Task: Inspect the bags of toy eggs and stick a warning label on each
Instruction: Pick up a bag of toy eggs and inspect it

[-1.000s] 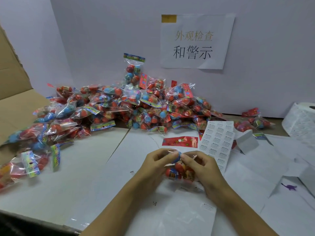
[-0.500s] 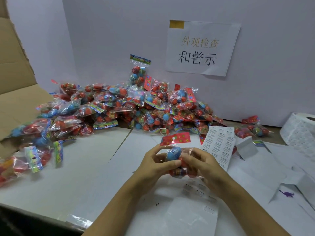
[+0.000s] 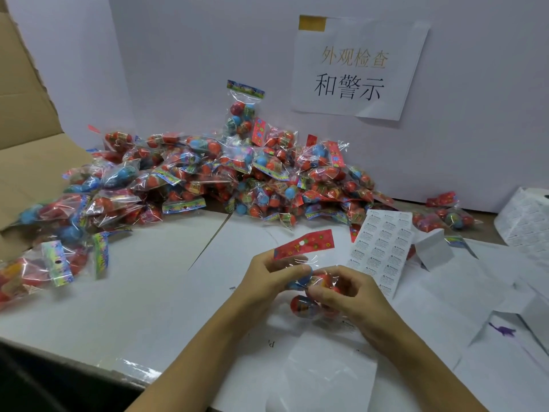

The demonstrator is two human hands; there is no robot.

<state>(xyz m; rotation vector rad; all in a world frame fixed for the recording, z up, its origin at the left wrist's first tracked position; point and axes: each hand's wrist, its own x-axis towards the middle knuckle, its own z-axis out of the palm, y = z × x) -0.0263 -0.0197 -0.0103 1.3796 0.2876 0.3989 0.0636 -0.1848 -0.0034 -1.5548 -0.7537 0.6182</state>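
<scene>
- The white table is papered over with loose sheets; its near edge runs along 7 o'clock, and the widest bare stretch lies at 8 to 9 o'clock, between the hands and the bags spilling from the left.
- A heap of bagged toy eggs fills the back of the table from 9 to 1 o'clock, one bag standing upright against the white wall.
- A cardboard box flap closes off the left side at 10 o'clock.
- A paper sign with Chinese characters hangs on the wall at 1 o'clock.
- A roll of labels sits at the right edge, 3 o'clock.
- The label sheet lies flat just beyond the right hand, at 2 o'clock from it.
- The bag in hand, clear plastic with red and blue eggs and a red header card, is held above the table's centre; the card now tilts up and away, higher than half a second ago.
- The left hand grasps the bag's upper part, thumb across the plastic.
- The right hand curls its fingers round the eggs from the right.
</scene>
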